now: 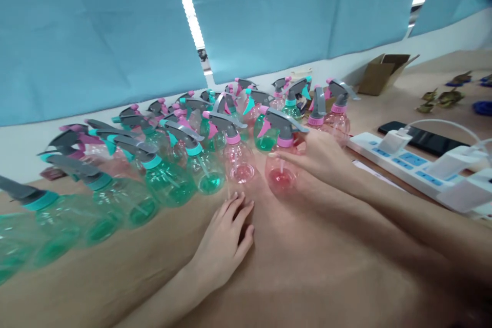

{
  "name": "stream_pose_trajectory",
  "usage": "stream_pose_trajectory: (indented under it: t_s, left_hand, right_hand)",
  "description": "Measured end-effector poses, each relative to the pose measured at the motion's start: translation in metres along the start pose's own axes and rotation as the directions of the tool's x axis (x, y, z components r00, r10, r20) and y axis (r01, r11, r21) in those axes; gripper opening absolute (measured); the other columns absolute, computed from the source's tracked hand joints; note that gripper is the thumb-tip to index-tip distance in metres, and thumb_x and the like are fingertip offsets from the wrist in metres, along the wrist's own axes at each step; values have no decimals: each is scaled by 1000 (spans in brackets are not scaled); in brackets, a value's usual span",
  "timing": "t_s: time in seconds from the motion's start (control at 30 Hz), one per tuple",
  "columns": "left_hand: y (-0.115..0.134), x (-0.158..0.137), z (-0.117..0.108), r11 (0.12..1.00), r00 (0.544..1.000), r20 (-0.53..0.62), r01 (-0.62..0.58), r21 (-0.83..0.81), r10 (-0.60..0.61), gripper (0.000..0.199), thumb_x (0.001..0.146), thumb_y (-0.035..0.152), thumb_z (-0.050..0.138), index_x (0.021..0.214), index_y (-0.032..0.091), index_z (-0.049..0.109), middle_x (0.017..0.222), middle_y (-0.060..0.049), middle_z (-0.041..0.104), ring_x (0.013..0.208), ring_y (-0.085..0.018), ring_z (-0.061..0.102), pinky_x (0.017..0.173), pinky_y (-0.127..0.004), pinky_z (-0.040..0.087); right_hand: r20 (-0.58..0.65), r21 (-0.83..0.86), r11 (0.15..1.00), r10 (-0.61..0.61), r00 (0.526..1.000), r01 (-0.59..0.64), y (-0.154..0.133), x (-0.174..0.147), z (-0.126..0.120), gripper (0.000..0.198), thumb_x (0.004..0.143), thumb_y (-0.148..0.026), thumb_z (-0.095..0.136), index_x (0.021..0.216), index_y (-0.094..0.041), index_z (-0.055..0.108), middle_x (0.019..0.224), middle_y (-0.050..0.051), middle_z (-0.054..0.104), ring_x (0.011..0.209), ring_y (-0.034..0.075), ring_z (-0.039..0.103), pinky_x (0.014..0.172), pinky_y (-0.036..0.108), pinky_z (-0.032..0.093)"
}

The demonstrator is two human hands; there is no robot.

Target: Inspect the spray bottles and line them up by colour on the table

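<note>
My right hand is closed round the side of a pink spray bottle with a grey and pink trigger head; its thumb lies across the front, and the other fingers are partly hidden behind. The bottle stands upright on the table with some liquid at its base. My left hand rests on the wooden table with its fingers loosely bent and nothing in them. Just beyond its fingertips stand a clear pink spray bottle and a green spray bottle.
Several more green and pink spray bottles crowd the table to the left and back. At right lie a white power strip with plugged-in chargers and a black phone. An open cardboard box stands behind, before a blue curtain.
</note>
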State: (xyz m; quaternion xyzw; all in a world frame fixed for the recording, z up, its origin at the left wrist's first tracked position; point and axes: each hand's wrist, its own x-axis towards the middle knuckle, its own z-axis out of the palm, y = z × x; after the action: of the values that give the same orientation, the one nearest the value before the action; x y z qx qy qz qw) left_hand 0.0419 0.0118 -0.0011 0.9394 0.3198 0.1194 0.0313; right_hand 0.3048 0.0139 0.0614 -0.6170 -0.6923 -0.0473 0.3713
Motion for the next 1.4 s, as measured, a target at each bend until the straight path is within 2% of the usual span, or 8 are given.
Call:
stream_pose_trajectory:
  t_s: [0.4, 0.6, 0.73, 0.9, 1.0, 1.07, 1.2, 1.4]
  left_hand:
    - [0, 0, -1, 1000, 1000, -3, -8, -7, 8, 38, 95, 26, 41, 132, 18, 49, 140, -11, 48, 132, -29, 39, 106, -50, 35]
    - [1, 0, 0, 1000, 1000, 15, 2, 9, -2, 40, 94, 23, 42, 132, 13, 49, 140, -14, 47, 133, -29, 38, 107, -50, 35]
    - [1, -1, 0, 1000, 1000, 16, 4, 10, -4, 39, 94, 24, 41, 132, 15, 49, 141, -13, 46, 134, -29, 37, 106, -48, 37]
    - [2, -2, 0, 1000, 1000, 3, 6, 9, -6, 39, 94, 24, 43, 132, 16, 48, 141, -12, 46, 134, -28, 37, 106, -48, 36]
    - [2, -1, 0, 1000, 1000, 4, 8, 9, -8, 39, 94, 23, 43, 132, 16, 48, 142, -12, 46, 134, -28, 37, 106, -48, 36]
    - [1, -1, 1, 1000, 1000, 4, 3, 10, -3, 39, 94, 23, 42, 132, 15, 48, 141, -13, 47, 134, -28, 37, 106, -49, 36]
    - [-1, -1, 2, 1000, 1000, -11, -8, 6, 8, 38, 95, 23, 41, 132, 15, 49, 140, -13, 48, 133, -28, 39, 106, -49, 36]
    - [0, 0, 0, 1000, 1000, -3, -13, 21, 13, 37, 96, 25, 40, 130, 15, 50, 139, -13, 48, 133, -29, 39, 106, -51, 36]
  right_hand:
    - [-62, -83, 996, 15, 998, -20, 5, 35, 32, 31, 80, -46, 64, 86, -16, 59, 80, 8, 64, 71, 23, 59, 60, 33, 41]
    - [-66, -59, 998, 32, 997, -36, 8, 40, 39, 33, 80, -48, 63, 84, -16, 61, 79, 9, 64, 68, 23, 60, 60, 36, 44]
    - [-72, -39, 998, 49, 996, -52, 9, 36, 43, 38, 82, -53, 59, 82, -15, 63, 81, 12, 65, 77, 27, 62, 69, 40, 48]
    - [-97, -9, 997, 75, 993, -76, 7, 30, 46, 51, 80, -56, 60, 99, -9, 64, 96, 17, 68, 91, 30, 64, 80, 44, 50]
    - [-112, -4, 996, 85, 990, -86, 4, 19, 40, 60, 78, -54, 63, 113, -5, 60, 110, 21, 66, 106, 31, 60, 89, 44, 47]
    - [-114, -10, 996, 87, 990, -89, 3, 8, 29, 54, 80, -49, 63, 114, -7, 60, 111, 18, 67, 105, 30, 61, 88, 42, 48]
    - [-132, -53, 994, 90, 987, -98, 8, -18, -1, 25, 86, -40, 58, 87, -17, 67, 89, 9, 70, 88, 26, 64, 76, 39, 48]
    - [-255, -248, 926, 222, 941, -285, 43, -35, -27, 34, 83, -52, 57, 85, -19, 62, 90, 10, 69, 80, 29, 64, 66, 39, 45]
